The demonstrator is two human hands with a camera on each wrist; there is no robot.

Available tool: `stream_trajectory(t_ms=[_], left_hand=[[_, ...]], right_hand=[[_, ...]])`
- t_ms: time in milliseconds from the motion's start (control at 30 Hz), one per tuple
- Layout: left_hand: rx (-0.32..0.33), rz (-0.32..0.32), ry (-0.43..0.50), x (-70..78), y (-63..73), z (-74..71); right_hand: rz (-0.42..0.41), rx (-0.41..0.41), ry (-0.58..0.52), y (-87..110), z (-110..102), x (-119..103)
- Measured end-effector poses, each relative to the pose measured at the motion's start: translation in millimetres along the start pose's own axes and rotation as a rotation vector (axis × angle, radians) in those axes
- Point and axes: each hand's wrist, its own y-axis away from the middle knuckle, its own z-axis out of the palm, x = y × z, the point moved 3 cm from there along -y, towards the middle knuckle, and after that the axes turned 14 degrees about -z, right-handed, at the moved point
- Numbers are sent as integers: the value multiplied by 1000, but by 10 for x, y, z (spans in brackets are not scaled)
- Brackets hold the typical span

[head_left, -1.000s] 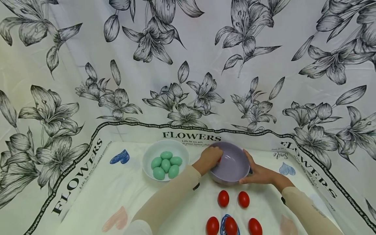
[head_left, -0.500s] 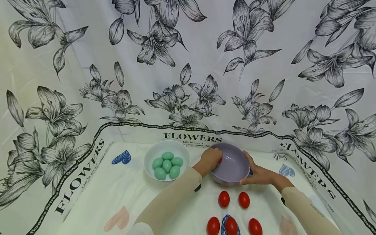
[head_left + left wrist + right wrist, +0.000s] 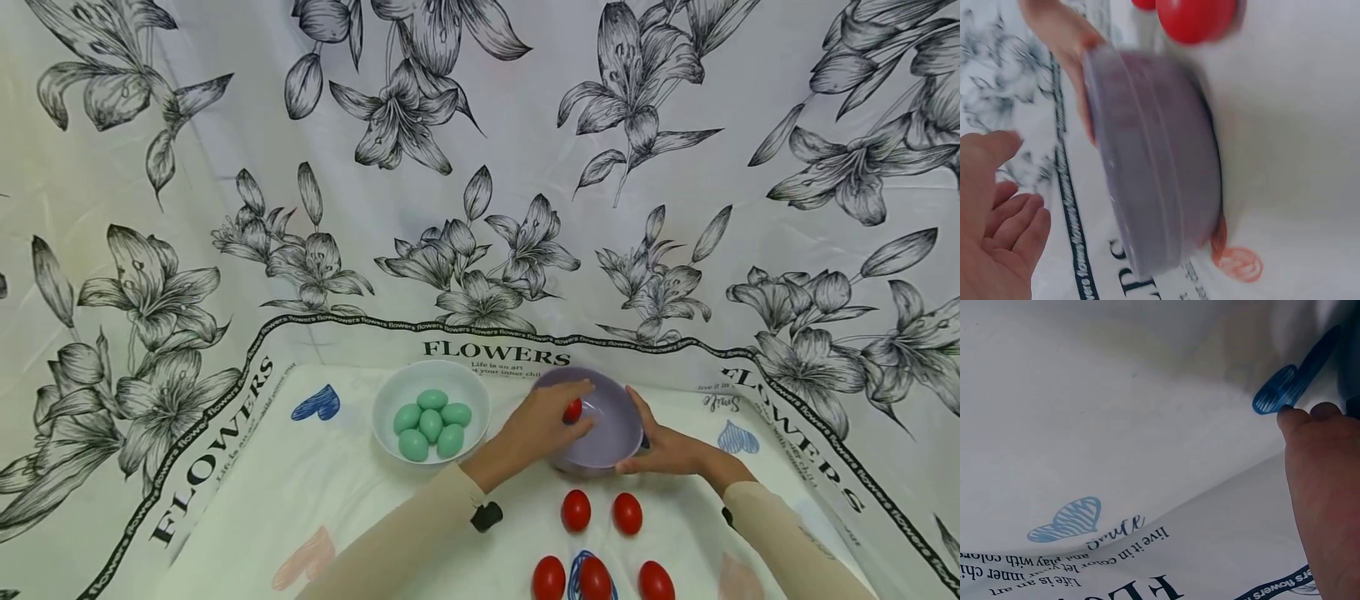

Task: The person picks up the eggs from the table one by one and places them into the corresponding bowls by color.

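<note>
A purple bowl (image 3: 611,425) stands on the white cloth, and my right hand (image 3: 666,446) grips its right side with thumb and fingers spread around the wall. Over the bowl's left rim reaches my left hand (image 3: 528,429), thumb and fingers parted. A red egg (image 3: 573,411) shows inside the bowl, through the gap between that thumb and the fingers. In the left wrist view, the left hand (image 3: 1004,219) is relaxed and holds nothing, beside the bowl (image 3: 1154,162). Only part of the right hand (image 3: 1325,481) appears in the right wrist view.
Left of the purple bowl is a white bowl (image 3: 382,429) with several green eggs (image 3: 431,426). Several red eggs lie on the cloth in front, among them a red egg (image 3: 576,511) near the purple bowl. A flower-printed curtain (image 3: 480,208) hangs behind.
My left hand has let go of the red egg inside the purple bowl; its fingers have opened and the hand has lifted slightly. The right hand stays on the bowl.
</note>
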Motion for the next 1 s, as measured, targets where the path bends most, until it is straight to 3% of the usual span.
stream_trajectory(t_ms=[167,267,367,500,667,833,1000], left_hand=[[-9,47,262,79,350,-140],[-71,110,379,89,549,-105],[-141,175,436,65,731,-4],[-235,177,479,-36,908,163],[-336,70,509,-188,977,394],[-364,18,424,-288,978,574],[-356,7,357,-353,939,688]], right_hand=[[-21,4,10,-12,-13,-4],[-41,11,5,-16,-16,2],[-55,19,9,-12,-15,11],[-54,21,6,-10,7,5],[-43,17,-11,9,8,-12],[-24,16,-1,8,4,-8],[-19,21,4,-2,10,10]])
